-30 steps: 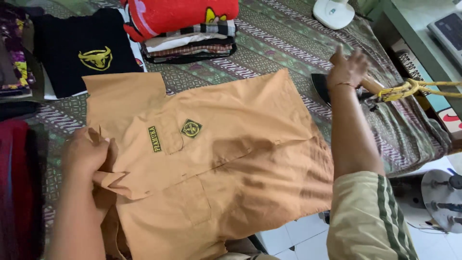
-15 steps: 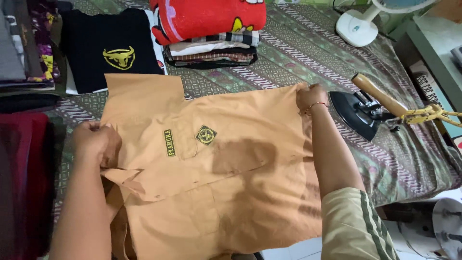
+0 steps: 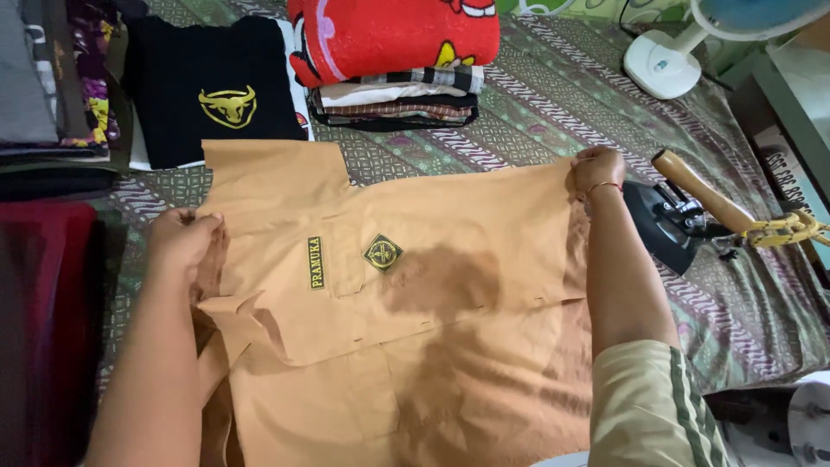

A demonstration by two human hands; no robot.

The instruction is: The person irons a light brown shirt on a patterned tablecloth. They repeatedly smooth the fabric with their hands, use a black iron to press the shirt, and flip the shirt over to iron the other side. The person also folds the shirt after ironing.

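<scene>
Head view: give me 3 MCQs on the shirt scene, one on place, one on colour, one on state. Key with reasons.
1. Where is the iron relative to the tan shirt?
A. On top of the shirt
B. On the patterned cloth just past the right hand
C. On the clothes stack

2. What colour is the top item of the folded stack?
A. Red
B. Blue
C. White

3. What are the hands doing with the shirt?
A. Both lifted clear of it
B. Only the right touches it
C. Each grips an opposite end

Key:
1 B, the iron sits beside the right hand, off the shirt.
2 A, a red printed piece tops the stack.
3 C, the left hand bunches the collar end and the right holds the far edge.
</scene>
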